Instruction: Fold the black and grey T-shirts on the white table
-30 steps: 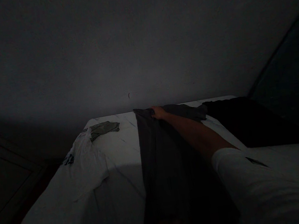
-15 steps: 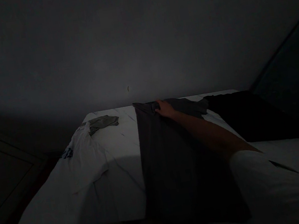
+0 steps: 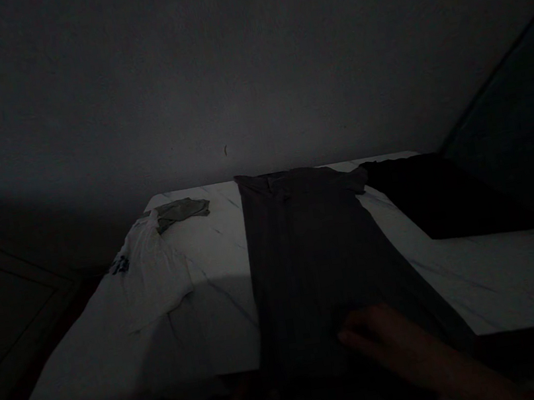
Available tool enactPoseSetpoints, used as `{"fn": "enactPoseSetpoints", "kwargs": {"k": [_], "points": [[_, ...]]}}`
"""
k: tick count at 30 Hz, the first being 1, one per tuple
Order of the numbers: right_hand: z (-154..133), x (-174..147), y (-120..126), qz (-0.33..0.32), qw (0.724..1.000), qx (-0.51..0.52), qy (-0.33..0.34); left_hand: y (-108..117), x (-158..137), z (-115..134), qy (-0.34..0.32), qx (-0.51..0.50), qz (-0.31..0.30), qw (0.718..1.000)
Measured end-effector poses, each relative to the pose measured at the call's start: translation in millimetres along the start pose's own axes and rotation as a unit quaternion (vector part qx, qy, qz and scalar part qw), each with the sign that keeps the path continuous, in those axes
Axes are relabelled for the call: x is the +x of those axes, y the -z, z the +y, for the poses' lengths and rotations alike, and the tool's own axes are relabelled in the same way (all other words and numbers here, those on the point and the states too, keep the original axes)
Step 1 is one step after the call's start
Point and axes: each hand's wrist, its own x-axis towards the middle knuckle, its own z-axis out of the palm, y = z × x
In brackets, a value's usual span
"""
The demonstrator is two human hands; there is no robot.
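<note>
A dark grey T-shirt (image 3: 305, 254) lies folded lengthwise across the middle of the table, its sleeve and collar end toward the wall. Over its lower right part is my right hand (image 3: 382, 333), fingers bent, a dark gap between thumb and forefinger, and no cloth visible in them. Whether it touches the shirt is hard to tell. My left hand (image 3: 251, 399) is a dim shape at the table's front edge, by the shirt's lower left corner; its fingers are lost in the dark.
The white marble-patterned table (image 3: 218, 247) stands against a grey wall (image 3: 248, 76). A white garment (image 3: 148, 278) drapes over its left side, with a grey-green cloth (image 3: 181, 211) at its top. Black cloth (image 3: 457, 198) lies on the right.
My right hand has come back from the shirt's far collar end to its near part. The shirt's right side now shows flat, where the arm covered it before.
</note>
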Motion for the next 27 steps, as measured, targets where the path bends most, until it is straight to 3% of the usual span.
{"fn": "enactPoseSetpoints", "kwargs": {"k": [4, 7, 11, 15, 17, 20, 23, 25, 27], "points": [[12, -21, -43, 0.092, 0.995, 0.025, -0.025, 2, -5, 10, 0.027, -0.012, -0.065, 0.997], [21, -29, -67, 0.177, 0.984, -0.014, 0.008, 2, -15, 14, -0.017, -0.024, -0.031, 0.999], [30, -31, -92, 0.217, 0.967, -0.121, 0.062, -1, -25, 23, -0.038, -0.05, 0.027, 0.998], [31, -22, -103, 0.275, 0.923, -0.218, 0.156, -3, -28, 34, 0.003, -0.034, 0.029, 0.999], [28, -18, -102, 0.311, 0.898, -0.235, 0.203, -2, -26, 35, -0.014, -0.002, 0.011, 1.0], [19, -21, -92, 0.356, 0.877, -0.221, 0.237, -1, -23, 33, -0.084, 0.029, 0.027, 0.996], [10, -32, -79, 0.408, 0.85, -0.211, 0.259, 1, -25, 30, -0.196, 0.058, 0.08, 0.976], [5, -40, -71, 0.431, 0.833, -0.218, 0.271, 1, -30, 30, -0.286, 0.093, 0.138, 0.944], [2, -44, -66, 0.427, 0.834, -0.224, 0.27, 2, -36, 29, -0.36, 0.158, 0.216, 0.894]]}}
